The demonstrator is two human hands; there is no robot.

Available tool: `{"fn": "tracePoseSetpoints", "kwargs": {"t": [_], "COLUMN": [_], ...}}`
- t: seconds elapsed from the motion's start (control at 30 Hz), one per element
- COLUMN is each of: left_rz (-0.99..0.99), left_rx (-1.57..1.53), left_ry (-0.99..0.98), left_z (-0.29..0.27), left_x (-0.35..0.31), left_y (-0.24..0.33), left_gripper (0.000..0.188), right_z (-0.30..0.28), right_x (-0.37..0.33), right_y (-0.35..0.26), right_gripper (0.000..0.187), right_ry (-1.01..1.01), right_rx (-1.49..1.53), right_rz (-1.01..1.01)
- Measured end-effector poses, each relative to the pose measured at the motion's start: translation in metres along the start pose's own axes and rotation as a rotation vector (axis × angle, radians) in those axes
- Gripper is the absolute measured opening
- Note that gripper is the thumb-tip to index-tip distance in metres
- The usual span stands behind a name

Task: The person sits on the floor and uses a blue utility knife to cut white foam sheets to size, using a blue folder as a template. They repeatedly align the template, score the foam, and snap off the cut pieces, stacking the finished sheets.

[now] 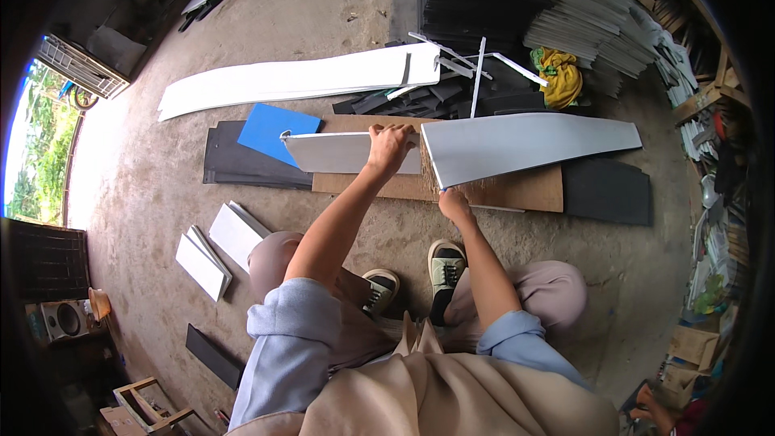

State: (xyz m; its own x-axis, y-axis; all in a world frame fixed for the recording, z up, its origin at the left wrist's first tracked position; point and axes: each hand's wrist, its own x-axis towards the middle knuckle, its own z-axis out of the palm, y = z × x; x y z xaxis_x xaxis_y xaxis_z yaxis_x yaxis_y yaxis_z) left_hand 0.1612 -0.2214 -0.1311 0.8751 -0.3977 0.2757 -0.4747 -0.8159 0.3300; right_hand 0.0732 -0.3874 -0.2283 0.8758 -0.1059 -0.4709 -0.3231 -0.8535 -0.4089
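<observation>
Both hands were busy as I watched: left hand (391, 148) gripped the grey sheet (339, 152), right hand (454, 203), grip unclear, steadied the long panel (525, 142) mid-cut, calling for steadiness.

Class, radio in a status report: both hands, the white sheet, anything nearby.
Left hand gripping white sheet's top edge. Right hand at grey sheet's lower corner. Both over brown board; blue sheet behind.

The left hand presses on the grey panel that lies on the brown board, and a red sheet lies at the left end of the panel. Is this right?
Not quite. In the head view the sheet is blue, not red. The left hand does press on the grey panel over the brown board.
</observation>
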Motion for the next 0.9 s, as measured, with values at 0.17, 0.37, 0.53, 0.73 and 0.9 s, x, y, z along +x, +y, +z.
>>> {"fn": "tracePoseSetpoints", "kwargs": {"t": [0.17, 0.37, 0.53, 0.73, 0.9], "left_rz": [-0.015, -0.141, -0.274, -0.310, -0.180], "left_rx": [-0.074, -0.196, -0.507, -0.852, -0.754], "left_ry": [0.075, 0.237, 0.483, 0.361, 0.285], "left_z": [-0.082, -0.161, -0.185, -0.186, -0.179], "left_x": [-0.003, -0.016, -0.035, -0.029, -0.024], "left_y": [-0.003, -0.016, -0.025, -0.014, -0.006], "left_gripper": [0.024, 0.022, 0.021, 0.028, 0.025], "right_z": [-0.062, -0.159, -0.233, -0.246, -0.221], "right_x": [-0.008, -0.055, -0.100, -0.097, -0.079], "right_y": [-0.003, -0.022, -0.077, -0.132, -0.157], "right_gripper": [0.041, 0.023, 0.028, 0.028, 0.024], "right_ry": [-0.071, -0.635, -0.099, 0.646, 0.415], "right_rx": [0.273, 0.079, 0.173, 0.055, 0.156], "right_rz": [0.058, 0.250, -0.305, -0.913, -0.941]}}
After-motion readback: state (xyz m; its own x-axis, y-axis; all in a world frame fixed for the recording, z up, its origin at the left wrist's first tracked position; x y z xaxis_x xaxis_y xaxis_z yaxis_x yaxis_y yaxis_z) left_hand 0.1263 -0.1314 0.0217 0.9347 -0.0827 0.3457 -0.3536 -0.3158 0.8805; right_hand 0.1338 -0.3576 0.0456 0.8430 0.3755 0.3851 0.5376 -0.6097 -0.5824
